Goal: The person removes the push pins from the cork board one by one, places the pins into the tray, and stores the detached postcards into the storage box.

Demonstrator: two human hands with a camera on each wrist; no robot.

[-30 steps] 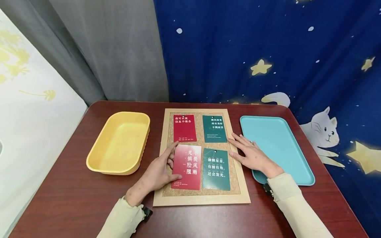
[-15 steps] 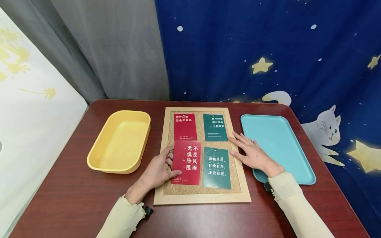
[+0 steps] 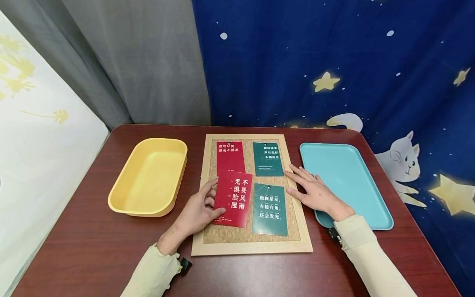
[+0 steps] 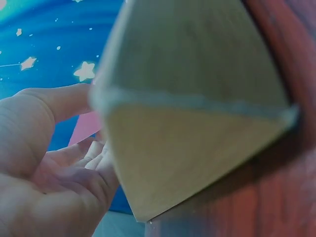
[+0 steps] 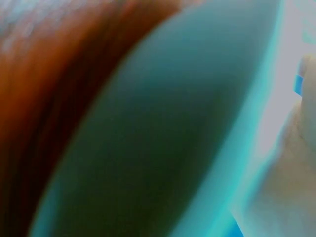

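Table (image 3: 89, 251): one, under everything you are working with.
Board (image 3: 252, 249): one, cork in a wooden frame; a push from one side could slide it on the smooth table.
Blue tray (image 3: 337, 165): one, at three o'clock from the board; a careless forearm might knock it.
Yellow bin (image 3: 148, 177): one, at nine o'clock, apart from the board, so probably safe.
Right hand (image 3: 314, 193): one of two; your fingers lie straight and spread, tips on the frame's three o'clock side. Lifting them could free the board to shift.
Left hand (image 3: 199, 212): the other; your thumb and fingers pinch the held red card (image 3: 237, 216) by its nine o'clock edge. Too tight a pinch might crease it.
Cards: four, two red, two green. The held one sits tilted at eight o'clock, overlapping the foot of the upper red card (image 3: 230, 159) at eleven; dragging could snag them. The upper green card (image 3: 268, 161) is at one, the lower green card (image 3: 270, 220) at five.
Pins: three visible, one heading each other card; I see none on yours.
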